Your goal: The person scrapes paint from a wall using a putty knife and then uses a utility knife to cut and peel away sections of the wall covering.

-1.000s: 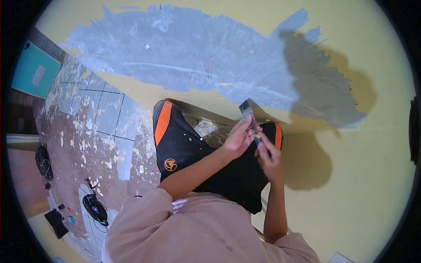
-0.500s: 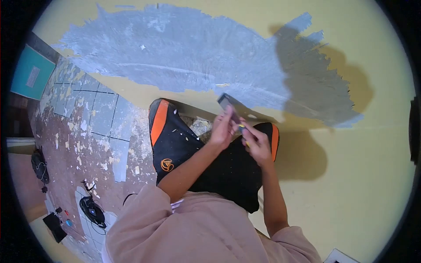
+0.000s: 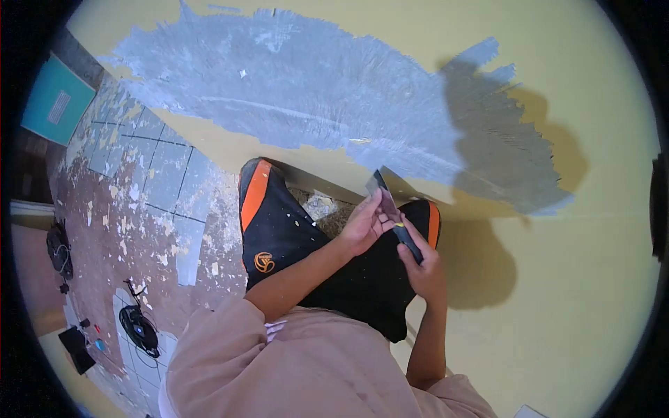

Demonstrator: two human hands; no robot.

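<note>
A putty knife (image 3: 407, 242) with a flat metal blade and a dark, yellow-marked handle is held over my lap, its blade pointing up toward the wall. Fingers of my right hand (image 3: 426, 270) close round the handle. At the blade, my left hand (image 3: 364, 224) pinches the metal between thumb and fingers. Just beyond the blade is the wall's bare grey patch (image 3: 313, 83), ringed by ragged yellow paint (image 3: 557, 83). The blade is apart from the patch as far as I can see.
My knees in black trousers (image 3: 279, 216) stand close to the wall. Paint flakes litter the tiled floor (image 3: 167, 167) at left. A teal box (image 3: 57, 99) stands at far left; a black corded item (image 3: 139, 331) lies lower left.
The putty knife has been turned, and its handle now shows more clearly in my right hand, which has moved slightly lower. My left hand has shifted right along with the blade. The view has tilted slightly.
</note>
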